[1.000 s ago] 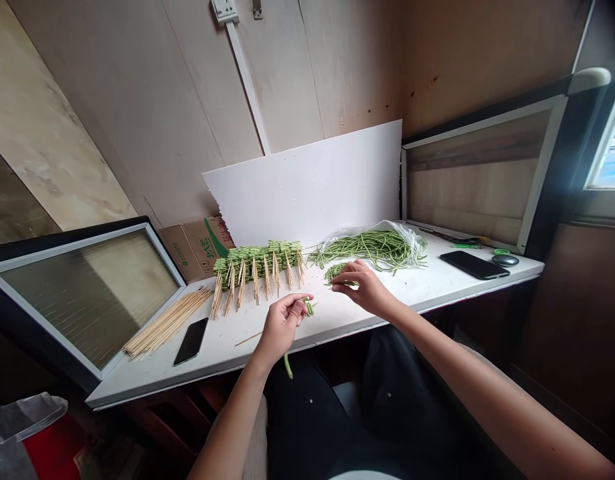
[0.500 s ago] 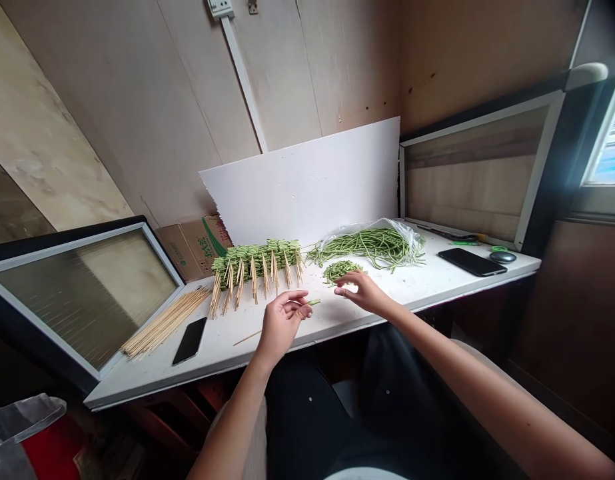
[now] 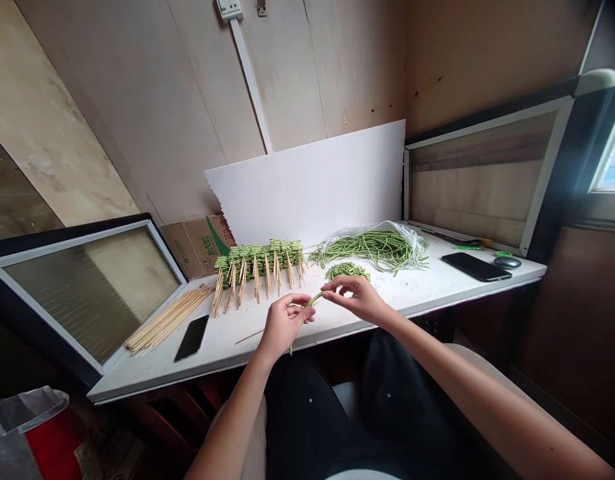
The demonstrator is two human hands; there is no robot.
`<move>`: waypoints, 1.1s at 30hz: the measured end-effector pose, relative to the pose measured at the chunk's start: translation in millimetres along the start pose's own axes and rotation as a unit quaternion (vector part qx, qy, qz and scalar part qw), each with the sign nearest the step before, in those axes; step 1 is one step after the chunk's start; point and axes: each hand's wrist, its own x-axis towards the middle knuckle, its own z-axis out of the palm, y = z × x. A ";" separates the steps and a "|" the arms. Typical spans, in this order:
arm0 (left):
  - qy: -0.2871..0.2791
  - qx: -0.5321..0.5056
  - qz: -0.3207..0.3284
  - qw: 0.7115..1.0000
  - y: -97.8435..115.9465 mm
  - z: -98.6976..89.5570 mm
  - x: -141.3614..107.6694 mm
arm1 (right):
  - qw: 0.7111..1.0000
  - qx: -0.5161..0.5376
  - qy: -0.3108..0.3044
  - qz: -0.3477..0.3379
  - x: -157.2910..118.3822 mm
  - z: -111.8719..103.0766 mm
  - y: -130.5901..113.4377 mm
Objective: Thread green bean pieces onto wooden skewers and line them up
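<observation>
My left hand is closed around a long green bean, whose lower end hangs below my fist and whose upper end rises to the right. My right hand is held just beyond that upper end, its fingertips at or very near the bean. Behind my hands lie a small pile of cut bean pieces and a bunch of long beans on a clear plastic bag. A row of bean pieces on bamboo skewers stands to the left.
A white table edge runs in front of me. On it lie a bundle of bamboo skewers, a loose skewer, and several other items, including phones. A white board stands behind.
My right hand has moved left from over the cut pieces toward my left hand. The bean in my left hand now angles up toward my right fingers.
</observation>
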 end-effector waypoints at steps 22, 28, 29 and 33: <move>-0.041 0.182 0.135 0.973 1.5 5.5 -4.5 | 0.981 -0.076 -0.104 -0.142 -2.5 9.9 -4.6; -0.026 0.193 0.117 0.974 -4.5 -3.4 10.3 | 0.992 -0.079 -0.053 -0.079 11.3 -15.1 18.3; -0.020 0.192 0.110 0.975 -5.7 -5.3 13.2 | 0.993 -0.095 -0.039 -0.063 13.9 -21.2 27.1; -0.023 0.187 0.074 0.979 -10.5 -9.2 22.3 | 0.970 -0.243 -0.019 0.026 18.6 -37.6 74.8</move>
